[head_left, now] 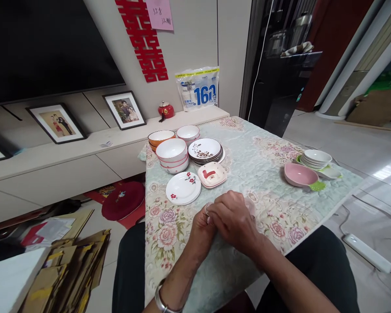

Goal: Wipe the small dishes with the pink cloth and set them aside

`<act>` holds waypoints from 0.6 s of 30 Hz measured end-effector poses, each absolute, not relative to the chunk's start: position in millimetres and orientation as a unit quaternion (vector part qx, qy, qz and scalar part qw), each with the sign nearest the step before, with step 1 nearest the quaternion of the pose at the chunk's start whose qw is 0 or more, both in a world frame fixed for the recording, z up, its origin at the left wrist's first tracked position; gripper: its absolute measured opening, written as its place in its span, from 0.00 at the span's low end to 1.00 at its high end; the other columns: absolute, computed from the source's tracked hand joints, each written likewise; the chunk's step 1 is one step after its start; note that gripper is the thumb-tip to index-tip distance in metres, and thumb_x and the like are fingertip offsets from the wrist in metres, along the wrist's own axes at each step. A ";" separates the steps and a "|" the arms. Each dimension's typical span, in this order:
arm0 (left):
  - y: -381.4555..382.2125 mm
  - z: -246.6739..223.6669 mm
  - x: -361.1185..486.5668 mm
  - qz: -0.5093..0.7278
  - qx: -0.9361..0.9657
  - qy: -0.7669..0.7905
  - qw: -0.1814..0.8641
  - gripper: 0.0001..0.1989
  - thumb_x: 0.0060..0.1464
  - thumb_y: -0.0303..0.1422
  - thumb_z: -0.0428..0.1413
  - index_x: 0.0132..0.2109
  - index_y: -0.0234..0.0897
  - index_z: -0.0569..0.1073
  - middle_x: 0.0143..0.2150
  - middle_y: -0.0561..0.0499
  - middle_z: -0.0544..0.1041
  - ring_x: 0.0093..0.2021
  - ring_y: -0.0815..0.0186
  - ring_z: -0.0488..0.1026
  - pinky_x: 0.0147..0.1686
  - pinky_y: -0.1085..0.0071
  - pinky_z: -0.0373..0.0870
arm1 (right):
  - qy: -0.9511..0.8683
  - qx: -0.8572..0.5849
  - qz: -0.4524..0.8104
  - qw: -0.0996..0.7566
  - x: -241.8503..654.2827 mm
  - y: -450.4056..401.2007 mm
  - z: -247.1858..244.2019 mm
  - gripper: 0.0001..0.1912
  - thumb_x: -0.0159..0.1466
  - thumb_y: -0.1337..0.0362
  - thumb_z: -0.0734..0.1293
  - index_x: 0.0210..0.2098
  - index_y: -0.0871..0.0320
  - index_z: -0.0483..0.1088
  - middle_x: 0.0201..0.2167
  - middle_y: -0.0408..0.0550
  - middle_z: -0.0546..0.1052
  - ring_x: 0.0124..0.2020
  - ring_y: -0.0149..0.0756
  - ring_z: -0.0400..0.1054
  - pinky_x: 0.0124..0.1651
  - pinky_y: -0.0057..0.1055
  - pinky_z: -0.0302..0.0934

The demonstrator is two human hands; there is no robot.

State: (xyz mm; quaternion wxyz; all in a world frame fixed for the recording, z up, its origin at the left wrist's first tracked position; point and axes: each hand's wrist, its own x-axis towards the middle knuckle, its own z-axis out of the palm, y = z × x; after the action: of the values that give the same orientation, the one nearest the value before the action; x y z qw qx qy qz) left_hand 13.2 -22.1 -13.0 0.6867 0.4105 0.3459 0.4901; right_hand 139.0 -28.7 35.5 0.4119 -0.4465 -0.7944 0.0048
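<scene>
My left hand point(204, 226) and my right hand point(231, 217) are together over the near part of the floral cloth point(169, 226). The fingers of both curl round something pale and crumpled, mostly hidden between them. A pinkish translucent piece point(250, 206) shows just behind my right hand. Beyond my hands lie white plates with red flowers point(183, 188) and a squarish patterned dish point(211, 174). Behind these stand stacked pink-rimmed bowls point(171, 150), orange bowls point(161, 135) and brown-patterned plates point(204, 149).
At the table's right are a pink bowl point(300, 174) and small stacked white bowls point(317, 156). A low cabinet point(117, 150) behind holds photo frames, a red pot point(166, 110) and a plastic bag point(198, 89). Flattened cardboard point(68, 269) lies at lower left.
</scene>
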 end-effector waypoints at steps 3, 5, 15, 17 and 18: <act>-22.2 -12.8 12.0 0.469 0.444 0.328 0.690 0.10 0.50 0.37 0.64 0.36 0.36 0.76 0.33 0.52 0.76 0.35 0.65 0.69 0.40 0.70 0.64 | -0.739 -0.460 0.074 0.486 150.5 -16.7 29.0 0.09 0.67 0.67 0.62 0.34 0.55 0.73 0.34 0.49 0.74 0.40 0.41 0.65 0.44 0.39 0.58; -22.0 -12.5 11.7 0.466 0.432 0.327 0.700 0.11 0.49 0.37 0.65 0.36 0.36 0.75 0.32 0.53 0.76 0.32 0.67 0.68 0.37 0.71 0.62 | -0.680 -0.474 0.165 0.534 160.6 -7.3 23.0 0.09 0.67 0.65 0.61 0.35 0.56 0.74 0.37 0.49 0.76 0.43 0.41 0.67 0.47 0.39 0.59; -22.1 -4.8 13.9 0.461 0.378 0.299 0.745 0.13 0.47 0.37 0.67 0.35 0.35 0.75 0.31 0.52 0.76 0.33 0.67 0.69 0.38 0.71 0.63 | -0.508 -0.525 0.409 0.547 174.5 5.8 6.7 0.14 0.64 0.57 0.63 0.28 0.58 0.71 0.21 0.40 0.68 0.24 0.31 0.60 0.27 0.27 0.54; -21.8 -5.2 12.0 0.453 0.390 0.307 0.741 0.13 0.48 0.38 0.66 0.38 0.34 0.76 0.32 0.51 0.76 0.33 0.66 0.69 0.39 0.70 0.64 | -0.566 -0.525 0.351 0.531 174.5 3.0 10.1 0.12 0.65 0.59 0.62 0.29 0.58 0.71 0.24 0.41 0.71 0.27 0.32 0.64 0.31 0.28 0.57; -21.8 -5.4 11.2 0.449 0.398 0.312 0.736 0.13 0.48 0.38 0.66 0.38 0.34 0.77 0.32 0.51 0.76 0.33 0.66 0.69 0.39 0.70 0.64 | -0.599 -0.521 0.315 0.520 173.8 1.1 12.4 0.12 0.66 0.60 0.62 0.30 0.58 0.72 0.26 0.43 0.73 0.29 0.34 0.66 0.34 0.29 0.59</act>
State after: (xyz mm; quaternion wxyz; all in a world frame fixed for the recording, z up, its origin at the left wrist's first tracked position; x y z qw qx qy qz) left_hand 11.2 -21.8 -5.4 0.7363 0.3985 0.3119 0.4492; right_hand 173.8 1.1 12.4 0.5205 -0.5205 -0.5993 0.3147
